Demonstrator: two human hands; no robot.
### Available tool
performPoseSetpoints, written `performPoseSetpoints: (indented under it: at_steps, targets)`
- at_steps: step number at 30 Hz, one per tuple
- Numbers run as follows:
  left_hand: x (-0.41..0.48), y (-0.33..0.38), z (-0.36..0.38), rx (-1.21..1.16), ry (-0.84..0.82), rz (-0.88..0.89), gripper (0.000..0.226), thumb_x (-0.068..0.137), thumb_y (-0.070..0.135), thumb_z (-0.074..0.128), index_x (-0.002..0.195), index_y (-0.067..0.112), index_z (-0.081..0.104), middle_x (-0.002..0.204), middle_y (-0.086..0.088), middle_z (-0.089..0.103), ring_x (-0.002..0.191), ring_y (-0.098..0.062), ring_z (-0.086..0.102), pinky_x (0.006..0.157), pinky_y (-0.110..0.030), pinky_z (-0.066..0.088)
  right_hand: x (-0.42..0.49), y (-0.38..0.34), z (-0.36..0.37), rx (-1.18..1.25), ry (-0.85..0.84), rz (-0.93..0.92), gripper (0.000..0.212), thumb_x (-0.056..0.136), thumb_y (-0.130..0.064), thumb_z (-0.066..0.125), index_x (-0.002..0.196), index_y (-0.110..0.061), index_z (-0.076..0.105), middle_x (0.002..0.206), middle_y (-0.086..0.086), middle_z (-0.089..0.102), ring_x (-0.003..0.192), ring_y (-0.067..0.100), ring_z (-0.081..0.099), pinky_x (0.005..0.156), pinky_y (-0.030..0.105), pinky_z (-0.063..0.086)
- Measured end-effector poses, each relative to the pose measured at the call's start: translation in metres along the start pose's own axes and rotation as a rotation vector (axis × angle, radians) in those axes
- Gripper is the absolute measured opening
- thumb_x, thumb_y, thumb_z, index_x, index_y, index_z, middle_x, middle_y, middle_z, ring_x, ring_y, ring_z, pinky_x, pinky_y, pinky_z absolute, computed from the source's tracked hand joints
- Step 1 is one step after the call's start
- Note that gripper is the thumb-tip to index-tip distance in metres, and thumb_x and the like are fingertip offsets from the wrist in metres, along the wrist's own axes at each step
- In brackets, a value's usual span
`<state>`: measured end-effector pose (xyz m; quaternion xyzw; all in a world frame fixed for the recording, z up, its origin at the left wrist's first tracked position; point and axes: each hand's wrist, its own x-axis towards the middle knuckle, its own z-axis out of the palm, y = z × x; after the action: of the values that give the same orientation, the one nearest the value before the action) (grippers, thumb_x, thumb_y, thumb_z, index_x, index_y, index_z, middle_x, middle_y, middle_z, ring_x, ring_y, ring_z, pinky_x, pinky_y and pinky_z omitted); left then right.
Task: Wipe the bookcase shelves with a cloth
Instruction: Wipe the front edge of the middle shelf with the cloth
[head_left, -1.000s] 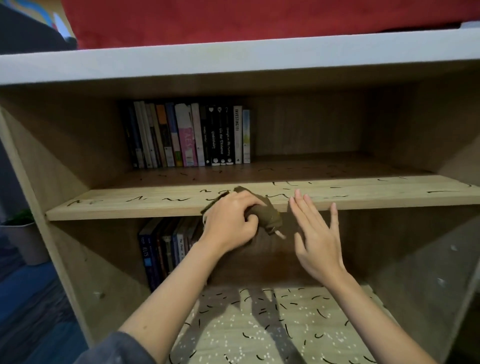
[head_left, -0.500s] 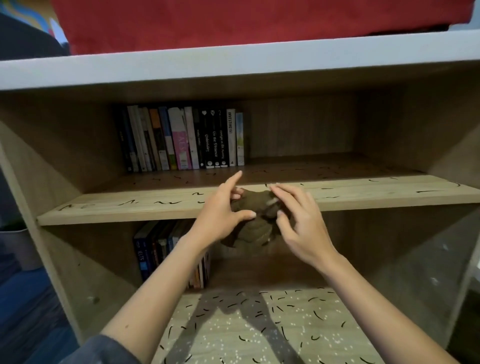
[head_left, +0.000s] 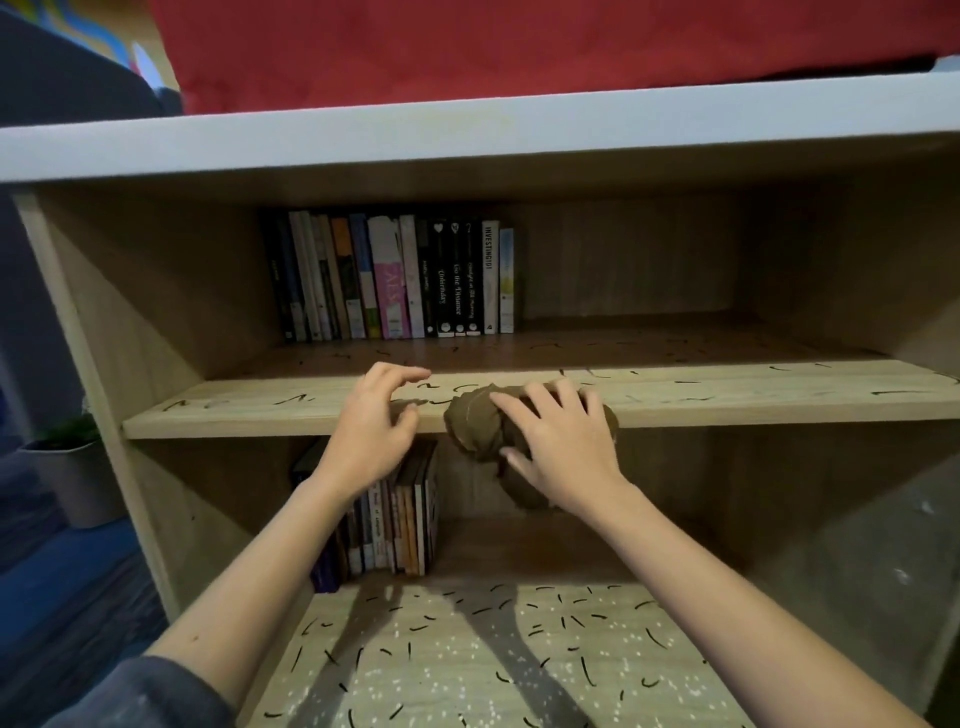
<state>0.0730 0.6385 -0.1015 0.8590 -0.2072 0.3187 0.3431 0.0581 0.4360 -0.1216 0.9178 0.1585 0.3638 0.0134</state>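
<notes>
Evidently wiping is starting: right hand (head_left: 563, 452) curls its grip over the cloth (head_left: 475, 421) at the shelf (head_left: 234, 413) edge, left hand (head_left: 371, 431) loosely spread, empty; next, press and sweep sideways.

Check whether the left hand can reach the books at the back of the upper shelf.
Probably yes. The left hand is empty at the front of the upper shelf, and only small dark marks lie between it and the books.

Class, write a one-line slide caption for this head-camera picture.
Head view: right hand holds a brown cloth at the shelf front edge; left hand open beside it, books behind.
</notes>
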Motion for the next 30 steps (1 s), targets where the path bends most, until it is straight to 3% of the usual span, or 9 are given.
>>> performPoseSetpoints:
  at_steps: [2,5,9,11,13,18,21,27,30]
  targets:
    - [-0.002,-0.008,-0.003,0.048,0.000,0.011,0.030,0.091,0.007,0.053,0.118,0.019,0.058,0.114,0.009,0.048,0.109,-0.002,0.040,0.095,-0.021,0.032,-0.002,-0.007,0.000,0.032,0.077,-0.025,0.051,0.062,-0.021,0.081,0.111,-0.017,0.067,0.096,0.002,0.067,0.086,0.026,0.059,0.072,0.036,0.049]
    - [0.002,-0.016,-0.008,0.055,-0.013,0.021,0.025,0.093,0.010,0.051,0.114,0.020,0.060,0.115,0.009,0.049,0.110,-0.001,0.037,0.094,-0.019,0.028,-0.003,-0.004,-0.020,0.315,0.081,-0.141,0.038,0.079,-0.010,0.065,0.116,-0.018,0.063,0.104,-0.003,0.064,0.094,0.018,0.052,0.079,0.033,0.043]
    - [0.015,-0.026,-0.014,0.109,-0.021,0.014,0.023,0.095,0.013,0.048,0.112,0.018,0.062,0.118,0.006,0.050,0.114,-0.005,0.037,0.095,-0.020,0.026,0.014,-0.007,-0.035,0.323,0.144,-0.028,0.037,0.090,-0.013,0.051,0.127,-0.022,0.054,0.118,-0.003,0.055,0.105,0.016,0.042,0.085,0.027,0.035]
    - [0.021,-0.033,-0.017,0.141,-0.039,0.003,0.022,0.095,0.015,0.047,0.111,0.018,0.063,0.119,0.005,0.051,0.117,-0.009,0.038,0.096,-0.021,0.027,0.012,-0.022,-0.029,0.272,-0.004,-0.098,0.038,0.092,-0.015,0.048,0.128,-0.026,0.052,0.123,-0.007,0.051,0.112,0.013,0.038,0.092,0.026,0.032]
    - [0.026,-0.039,-0.019,0.183,-0.069,0.010,0.022,0.096,0.017,0.047,0.111,0.017,0.063,0.120,0.003,0.052,0.118,-0.011,0.039,0.097,-0.023,0.029,0.005,-0.034,-0.032,0.455,-0.122,-0.151,0.034,0.090,-0.013,0.049,0.121,-0.027,0.056,0.116,-0.010,0.052,0.108,0.007,0.039,0.096,0.026,0.035]
    - [0.041,-0.059,-0.029,0.255,-0.070,-0.011,0.024,0.096,0.022,0.046,0.110,0.015,0.065,0.119,0.000,0.054,0.117,-0.016,0.043,0.100,-0.036,0.034,0.075,-0.011,-0.038,0.462,-0.009,-0.040,0.034,0.090,-0.015,0.052,0.121,-0.028,0.056,0.115,-0.001,0.048,0.106,0.012,0.035,0.097,0.032,0.034]
    - [0.045,-0.067,-0.029,0.259,-0.021,-0.050,0.026,0.096,0.030,0.045,0.111,0.019,0.063,0.120,0.003,0.053,0.118,-0.014,0.041,0.103,-0.038,0.033,0.137,0.008,-0.024,0.461,-0.183,0.074,0.037,0.092,-0.016,0.053,0.127,-0.027,0.055,0.120,0.008,0.054,0.117,0.026,0.044,0.101,0.042,0.038]
    - [0.046,-0.072,-0.027,0.287,-0.006,-0.025,0.028,0.095,0.031,0.046,0.118,0.022,0.059,0.128,0.006,0.050,0.125,-0.011,0.034,0.107,-0.036,0.022,0.188,0.026,0.030,0.329,-0.409,0.176,0.039,0.086,0.004,0.055,0.121,-0.014,0.058,0.132,0.010,0.051,0.118,0.028,0.050,0.093,0.032,0.044]
    - [0.049,-0.076,-0.028,0.277,0.003,-0.012,0.029,0.095,0.030,0.046,0.120,0.022,0.058,0.130,0.006,0.049,0.127,-0.011,0.033,0.109,-0.036,0.020,0.186,0.023,0.034,0.263,-0.562,0.092,0.040,0.088,0.006,0.050,0.120,-0.015,0.060,0.129,0.009,0.053,0.111,0.026,0.052,0.085,0.028,0.045]
